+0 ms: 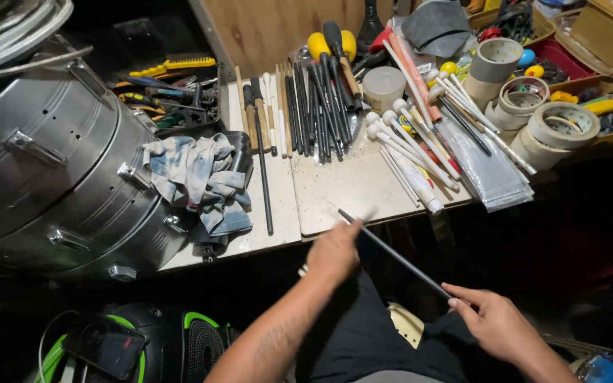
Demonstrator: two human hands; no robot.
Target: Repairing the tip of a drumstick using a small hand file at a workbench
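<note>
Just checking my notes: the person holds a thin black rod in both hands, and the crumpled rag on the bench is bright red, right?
Not quite. The rag is pale blue and white, not red, as the head view shows. The rest holds: the left hand and right hand both hold the thin black rod.

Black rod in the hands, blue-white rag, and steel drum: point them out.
black rod [399, 259], head view, middle of its shaft.
blue-white rag [200, 177], head view, centre of the crumpled cloth.
steel drum [58, 177], head view, its side wall.

Metal drum [58, 177] — cropped at left edge
</note>
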